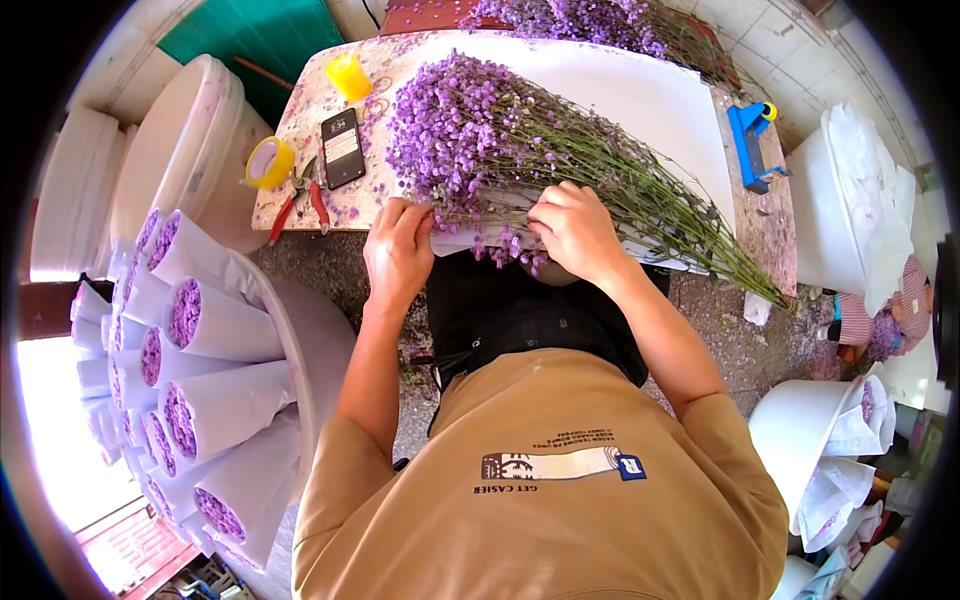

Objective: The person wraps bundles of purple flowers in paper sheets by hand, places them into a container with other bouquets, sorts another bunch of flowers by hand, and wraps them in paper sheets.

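A large bunch of purple flowers (455, 125) lies across white paper (640, 95) on the table, blooms to the left and green stems reaching the lower right corner. My left hand (399, 245) is at the near edge below the blooms, its fingers pinched together; what they hold is too small to make out. To its right, my right hand (572, 228) is at the near side of the stems, fingers curled closed over something I cannot make out. A few small blooms hang over the table edge between both hands.
On the table (300, 115) are a phone (343, 148), red-handled pruners (300, 200), yellow tape rolls (349, 77) and a blue tape dispenser (754, 148). Paper-wrapped bunches (225, 410) fill a tub at left. White tubs (850, 205) stand at right. More purple flowers (580, 25) lie beyond the table.
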The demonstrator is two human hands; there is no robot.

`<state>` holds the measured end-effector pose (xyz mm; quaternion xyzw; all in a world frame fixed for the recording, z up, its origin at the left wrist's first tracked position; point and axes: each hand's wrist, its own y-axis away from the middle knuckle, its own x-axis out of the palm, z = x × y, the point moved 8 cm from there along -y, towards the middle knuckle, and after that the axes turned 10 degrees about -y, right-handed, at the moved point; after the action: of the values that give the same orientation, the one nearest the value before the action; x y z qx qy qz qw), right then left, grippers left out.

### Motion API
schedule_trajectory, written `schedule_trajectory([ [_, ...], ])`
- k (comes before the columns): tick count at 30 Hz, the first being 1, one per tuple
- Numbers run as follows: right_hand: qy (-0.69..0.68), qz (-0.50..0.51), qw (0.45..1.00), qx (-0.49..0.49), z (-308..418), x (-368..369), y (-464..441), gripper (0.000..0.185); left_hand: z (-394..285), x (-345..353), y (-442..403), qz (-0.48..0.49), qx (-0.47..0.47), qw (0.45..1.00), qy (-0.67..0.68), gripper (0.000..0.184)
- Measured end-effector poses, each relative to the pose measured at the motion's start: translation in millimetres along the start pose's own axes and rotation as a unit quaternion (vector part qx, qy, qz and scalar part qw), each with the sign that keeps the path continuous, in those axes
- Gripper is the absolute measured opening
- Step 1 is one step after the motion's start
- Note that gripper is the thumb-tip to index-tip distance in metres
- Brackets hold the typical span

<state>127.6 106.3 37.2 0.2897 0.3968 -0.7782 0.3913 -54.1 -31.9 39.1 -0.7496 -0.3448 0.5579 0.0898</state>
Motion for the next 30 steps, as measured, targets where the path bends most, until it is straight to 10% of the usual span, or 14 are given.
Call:
schedule_trajectory([
  [15, 0.024, -0.045, 0.996, -0.077, 15.7, -14.4, -0.8, 0.012, -112.0, 33.9, -28.0, 0.057, 0.185, 0.981, -0.016, 0.006],
  [21, -0.246, -0.154, 0.937, 0.196, -44.7, -18.8, -0.1, 0.006, -98.8, 31.2, -17.5, 0.026, 0.15, 0.988, 0.032, 0.011],
  [25, -0.092, -0.121, 0.988, 0.023, -19.5, -9.9, -4.2, 0.006, -45.4, -4.9, -29.1, -0.106, 0.061, 0.987, 0.108, 0.017],
  [27, -0.064, -0.082, 0.994, 0.021, -16.8, -1.0, 1.3, 0.007, 9.9, -27.1, -38.8, -0.143, -0.181, 0.918, 0.322, 0.008],
  [30, -0.025, -0.072, 0.997, -0.01, -8.6, 4.7, 3.4, 0.006, 72.6, -46.9, -43.9, -0.223, -0.214, 0.725, 0.615, 0.013],
])
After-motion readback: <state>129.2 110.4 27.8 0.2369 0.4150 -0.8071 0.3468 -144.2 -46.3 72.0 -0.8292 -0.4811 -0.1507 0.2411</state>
